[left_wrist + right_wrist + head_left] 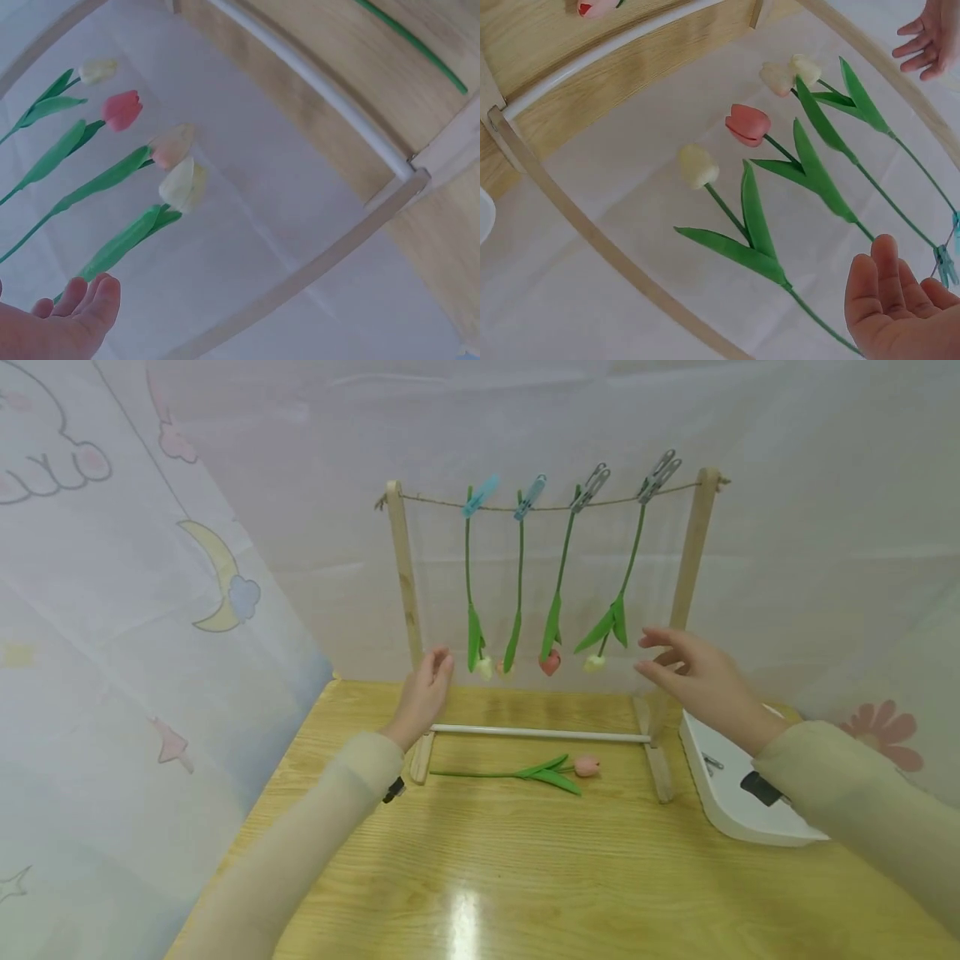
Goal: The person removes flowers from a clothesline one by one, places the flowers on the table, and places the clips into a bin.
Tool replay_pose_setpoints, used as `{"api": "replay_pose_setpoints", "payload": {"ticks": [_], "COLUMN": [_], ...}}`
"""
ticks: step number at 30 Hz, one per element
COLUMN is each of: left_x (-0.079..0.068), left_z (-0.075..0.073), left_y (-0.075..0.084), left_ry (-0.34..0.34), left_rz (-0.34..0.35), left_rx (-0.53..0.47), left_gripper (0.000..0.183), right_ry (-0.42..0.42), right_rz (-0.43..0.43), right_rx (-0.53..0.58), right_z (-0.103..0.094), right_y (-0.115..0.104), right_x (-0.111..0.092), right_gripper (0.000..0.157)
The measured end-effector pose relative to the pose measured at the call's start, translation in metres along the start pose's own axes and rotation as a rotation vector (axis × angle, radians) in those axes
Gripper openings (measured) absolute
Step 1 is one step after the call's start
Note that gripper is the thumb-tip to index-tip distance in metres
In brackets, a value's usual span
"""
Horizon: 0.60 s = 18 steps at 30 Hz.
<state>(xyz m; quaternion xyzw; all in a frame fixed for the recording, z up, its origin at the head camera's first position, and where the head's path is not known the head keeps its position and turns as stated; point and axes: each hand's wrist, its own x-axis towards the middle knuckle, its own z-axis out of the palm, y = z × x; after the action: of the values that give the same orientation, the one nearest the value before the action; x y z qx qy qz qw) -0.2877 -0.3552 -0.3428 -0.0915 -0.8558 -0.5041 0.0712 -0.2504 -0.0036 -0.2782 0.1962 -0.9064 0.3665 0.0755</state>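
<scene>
Several artificial tulips hang upside down from a twine line (551, 509) on a wooden rack, clipped with blue clothespins (531, 497) and grey clothespins (660, 477). Among them are a red tulip (551, 662) and a white tulip (595, 662) nearest the right post. My left hand (426, 692) is raised beside the left post, fingers relaxed and holding nothing. My right hand (693, 677) hovers near the right post, its fingers loosely bent and apart from the flowers. A pink tulip (587, 766) lies on the table before the rack's white bar (540, 733).
A white tray (750, 818) at the right holds a grey clothespin (711, 763), partly under my right forearm. The rack's wooden feet (660, 774) stand on the wood-grain table (480, 860). Printed cloth (300, 427) hangs behind and at the sides.
</scene>
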Motion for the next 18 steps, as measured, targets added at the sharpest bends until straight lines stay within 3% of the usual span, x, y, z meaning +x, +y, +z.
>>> {"api": "replay_pose_setpoints", "payload": {"ticks": [11, 18], "left_x": [0.026, 0.034], "left_z": [-0.023, -0.030], "left_y": [0.024, 0.032], "left_ry": [0.014, -0.006], "left_rz": [0.033, 0.042], "left_rx": [0.074, 0.093], "left_gripper": [0.047, 0.050], "right_ry": [-0.031, -0.018], "right_rz": [-0.042, -0.092], "right_rx": [0.017, 0.023], "right_z": [0.004, 0.009], "right_y": [-0.029, -0.041], "right_x": [0.019, 0.033], "right_gripper": [0.059, 0.057]}}
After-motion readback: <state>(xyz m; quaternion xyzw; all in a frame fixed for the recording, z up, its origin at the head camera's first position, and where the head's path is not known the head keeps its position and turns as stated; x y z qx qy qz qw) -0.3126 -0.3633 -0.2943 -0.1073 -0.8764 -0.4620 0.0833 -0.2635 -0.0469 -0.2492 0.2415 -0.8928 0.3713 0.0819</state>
